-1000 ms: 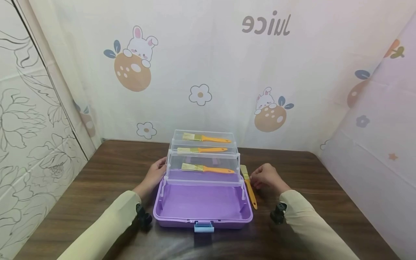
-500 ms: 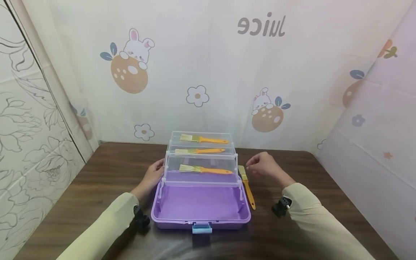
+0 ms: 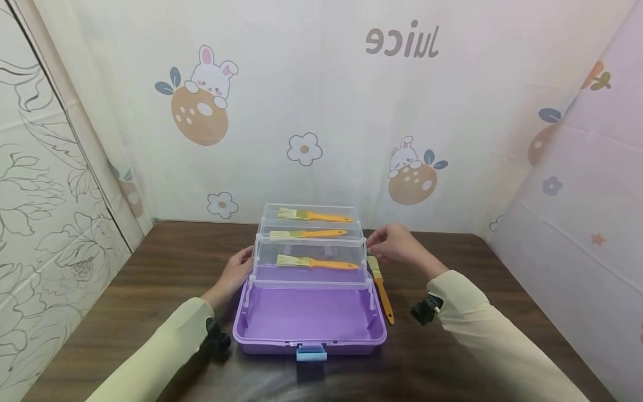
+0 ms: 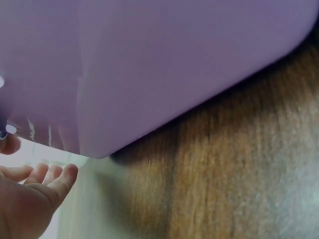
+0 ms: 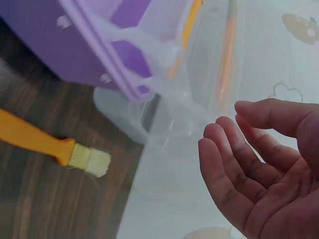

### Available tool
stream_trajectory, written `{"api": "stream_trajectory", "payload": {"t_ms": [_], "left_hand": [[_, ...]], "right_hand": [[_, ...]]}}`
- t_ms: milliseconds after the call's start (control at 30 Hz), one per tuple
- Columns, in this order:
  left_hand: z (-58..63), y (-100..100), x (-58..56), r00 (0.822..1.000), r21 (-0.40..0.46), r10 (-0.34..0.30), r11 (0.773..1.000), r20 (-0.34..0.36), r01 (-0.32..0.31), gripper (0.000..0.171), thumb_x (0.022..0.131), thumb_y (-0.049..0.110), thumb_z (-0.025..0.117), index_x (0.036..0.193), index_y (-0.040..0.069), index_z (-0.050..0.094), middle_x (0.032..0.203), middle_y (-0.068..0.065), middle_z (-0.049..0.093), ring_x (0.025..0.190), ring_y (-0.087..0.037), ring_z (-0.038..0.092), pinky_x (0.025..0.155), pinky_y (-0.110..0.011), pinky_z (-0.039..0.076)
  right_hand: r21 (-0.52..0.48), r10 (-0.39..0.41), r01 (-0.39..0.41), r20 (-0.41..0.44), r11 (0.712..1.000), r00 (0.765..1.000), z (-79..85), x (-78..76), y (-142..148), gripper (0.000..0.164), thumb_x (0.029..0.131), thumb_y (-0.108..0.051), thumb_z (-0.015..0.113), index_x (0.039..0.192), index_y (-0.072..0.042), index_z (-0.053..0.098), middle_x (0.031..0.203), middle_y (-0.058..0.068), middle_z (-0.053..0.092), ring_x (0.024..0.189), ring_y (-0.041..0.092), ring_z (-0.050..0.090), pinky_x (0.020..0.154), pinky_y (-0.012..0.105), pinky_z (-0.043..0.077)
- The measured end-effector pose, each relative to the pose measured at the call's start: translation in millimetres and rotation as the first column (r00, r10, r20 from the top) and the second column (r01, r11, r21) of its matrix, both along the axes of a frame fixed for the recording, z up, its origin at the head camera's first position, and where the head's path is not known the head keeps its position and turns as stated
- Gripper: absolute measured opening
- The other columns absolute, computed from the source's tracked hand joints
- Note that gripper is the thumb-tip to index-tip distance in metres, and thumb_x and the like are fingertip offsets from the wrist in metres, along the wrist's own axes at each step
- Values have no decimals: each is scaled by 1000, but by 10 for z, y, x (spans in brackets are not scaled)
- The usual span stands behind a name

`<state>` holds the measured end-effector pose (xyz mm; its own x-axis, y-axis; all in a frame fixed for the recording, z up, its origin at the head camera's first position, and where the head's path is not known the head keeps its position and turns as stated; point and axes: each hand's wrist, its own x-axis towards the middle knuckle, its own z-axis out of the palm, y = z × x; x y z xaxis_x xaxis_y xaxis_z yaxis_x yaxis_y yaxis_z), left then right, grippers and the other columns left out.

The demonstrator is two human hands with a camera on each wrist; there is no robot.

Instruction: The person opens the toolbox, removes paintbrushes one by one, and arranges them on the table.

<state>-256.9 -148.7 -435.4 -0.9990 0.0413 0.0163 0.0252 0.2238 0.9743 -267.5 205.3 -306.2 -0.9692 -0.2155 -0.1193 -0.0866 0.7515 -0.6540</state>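
A purple toolbox [image 3: 308, 312] stands unfolded, its clear stepped trays [image 3: 311, 284] raised at the back. Three flat paintbrushes lie on separate levels: a lower brush [image 3: 316, 262], a middle brush [image 3: 308, 234] and a top brush [image 3: 315, 215]. Beside the box's right wall, a loose paintbrush [image 3: 382, 290] rests on the table, bristles away from the person. My left hand [image 3: 235, 274] is at the left side of the trays; in the left wrist view its fingers [image 4: 62, 181] extend by the box's rear corner. My right hand [image 3: 394, 245], fingers loosely bent and holding nothing, hovers by the trays' right edge.
The box sits on a dark wood table [image 3: 186, 268]. Behind the table hangs a white printed curtain [image 3: 321, 100], with more patterned cloth [image 3: 577, 234] on the right. A light blue latch [image 3: 311, 353] juts from the box's front.
My right hand has moved away from beside the loose paintbrush, up and left to the trays' right edge. The brush stays on the table. My left hand keeps its place by the box.
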Motion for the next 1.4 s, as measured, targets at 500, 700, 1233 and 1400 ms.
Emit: {"api": "stream_trajectory", "payload": {"t_ms": [500,700,1233,1400], "left_hand": [[21,11,5,1000,0,5,1000,-2,-5,49,99,12,42,142,-11,32,136,-32,43,124,-42,43,104,-50,36],[44,14,13,1000,-2,11,1000,2,-11,49,99,12,41,142,-10,32,136,-32,43,124,-42,42,105,-50,34],[33,19,25,1000,-3,7,1000,2,-7,48,99,10,40,142,-11,32,136,-33,42,124,-43,42,104,-50,35],[18,18,20,1000,-4,9,1000,-3,-9,48,99,10,40,142,-11,32,136,-33,42,123,-42,43,104,-50,36]], "right_hand": [[47,121,-119,-60,992,991,135,-19,-448,12,84,-5,67,93,1,69,83,8,67,72,20,61,62,30,55],[100,181,-172,-94,980,979,133,-42,-638,8,81,-4,69,88,0,70,82,7,68,71,17,61,63,29,54],[270,330,-282,-151,921,932,-26,20,-1075,19,76,-5,73,92,5,72,87,11,70,82,22,64,75,34,54],[301,341,-291,-127,908,932,-87,64,-1141,11,76,-9,73,80,0,67,62,-2,50,57,11,43,56,24,41]]}}
